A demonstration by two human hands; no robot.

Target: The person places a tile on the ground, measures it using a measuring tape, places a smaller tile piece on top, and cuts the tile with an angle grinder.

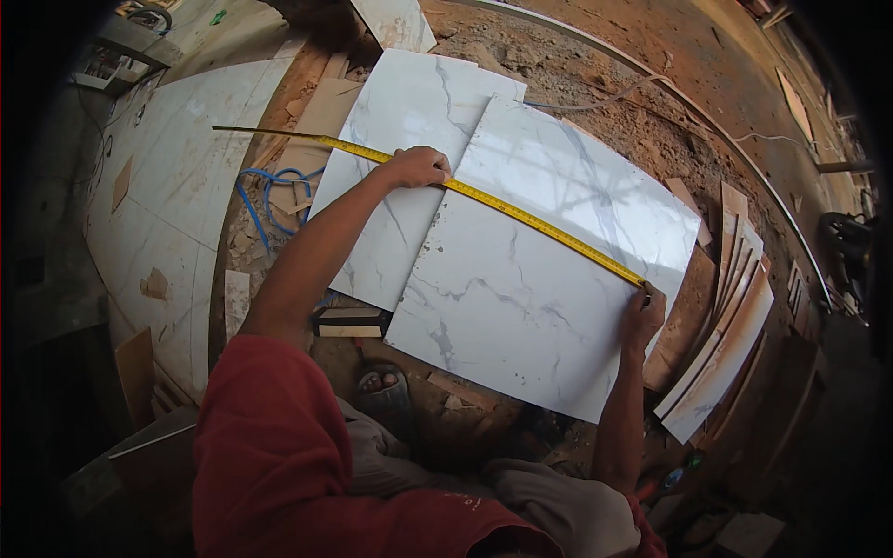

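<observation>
Building site or tiling work area, indoors or semi-open, hard to tell since the fisheye rim goes dark. Bare reddish-brown dirt and rubble ground (595,65) shows unfinished floor, with large white grey-veined marble-look tiles (530,270) lying loose on it, a curved patch of already laid pale tiles (177,177) at left, stacked narrow cut tile strips (726,344) at right, and broken offcuts (321,116) scattered about. A loose blue cable (270,191) on the dirt, a long pale pipe or conduit (707,116) across the ground, and a yellow steel measuring tape (521,216) stretched over the tile fit flooring work.
</observation>
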